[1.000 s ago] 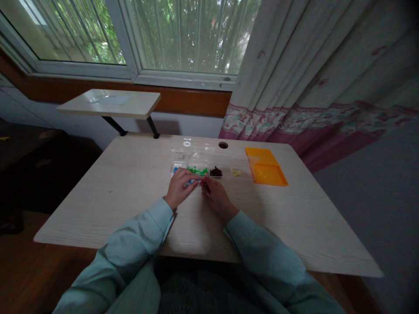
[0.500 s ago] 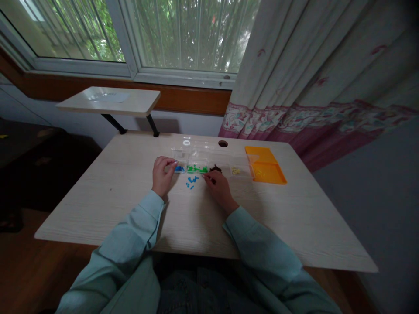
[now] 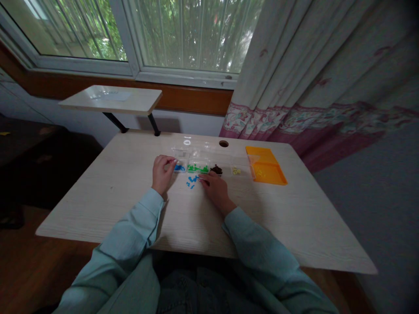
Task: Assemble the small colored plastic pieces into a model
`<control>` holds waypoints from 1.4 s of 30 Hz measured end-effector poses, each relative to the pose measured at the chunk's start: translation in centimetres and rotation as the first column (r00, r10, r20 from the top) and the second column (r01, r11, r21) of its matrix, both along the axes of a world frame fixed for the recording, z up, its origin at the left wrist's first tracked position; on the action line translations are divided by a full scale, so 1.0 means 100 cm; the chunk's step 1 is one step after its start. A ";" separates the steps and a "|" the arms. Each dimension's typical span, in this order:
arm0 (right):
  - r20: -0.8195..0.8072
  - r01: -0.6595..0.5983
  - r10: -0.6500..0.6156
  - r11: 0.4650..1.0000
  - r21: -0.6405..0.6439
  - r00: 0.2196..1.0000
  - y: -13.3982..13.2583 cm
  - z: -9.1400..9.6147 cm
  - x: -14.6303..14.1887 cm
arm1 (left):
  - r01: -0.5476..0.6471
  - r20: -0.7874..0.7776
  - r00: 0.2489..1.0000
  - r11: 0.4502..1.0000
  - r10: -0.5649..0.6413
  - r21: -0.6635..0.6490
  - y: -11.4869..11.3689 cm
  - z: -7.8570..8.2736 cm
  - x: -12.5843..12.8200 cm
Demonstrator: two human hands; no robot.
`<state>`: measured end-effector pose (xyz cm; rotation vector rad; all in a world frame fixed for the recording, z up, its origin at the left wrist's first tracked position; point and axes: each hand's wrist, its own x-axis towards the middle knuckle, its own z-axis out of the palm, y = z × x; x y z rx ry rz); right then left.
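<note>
A long clear plastic compartment box (image 3: pixel 225 160) lies across the table, with small blue pieces (image 3: pixel 179 168), green pieces (image 3: pixel 198 168), dark brown pieces (image 3: pixel 216 169) and pale yellow pieces (image 3: pixel 236 171) in separate compartments. My left hand (image 3: pixel 162 173) is closed at the box's left end, thumb and fingers pinching its edge beside the blue compartment. In front of the box, several loose blue pieces (image 3: pixel 190 182) are scattered on the tabletop. My right hand (image 3: pixel 216 188) is closed in a pinch at the right side of this scatter; what its fingertips hold is too small to make out.
A flat orange tray (image 3: pixel 270 168) lies to the right, partly under the box's clear right end. A small raised shelf (image 3: pixel 114 101) stands on black legs at the table's back left. Behind the box is a round hole (image 3: pixel 224 144) in the tabletop (image 3: pixel 108 209).
My right hand has shifted slightly left, from the front edge of the box to the loose blue pieces. My left hand stays at the box's left end.
</note>
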<state>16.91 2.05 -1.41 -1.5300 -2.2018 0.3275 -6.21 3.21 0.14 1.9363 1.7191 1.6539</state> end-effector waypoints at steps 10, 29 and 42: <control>0.032 0.021 -0.021 1.000 0.010 0.999 -0.002 0.003 -0.004 | 0.025 -0.004 1.000 1.000 -0.025 -0.012 -0.001 0.001 0.000; -0.386 -0.010 0.029 0.999 0.051 0.922 0.004 -0.003 0.003 | 0.008 0.003 1.000 1.000 -0.008 -0.014 0.002 -0.002 -0.003; -0.719 -0.007 -0.086 0.992 -0.125 0.690 0.004 -0.002 -0.001 | -0.004 -0.037 0.999 1.000 0.004 -0.017 0.005 -0.006 -0.007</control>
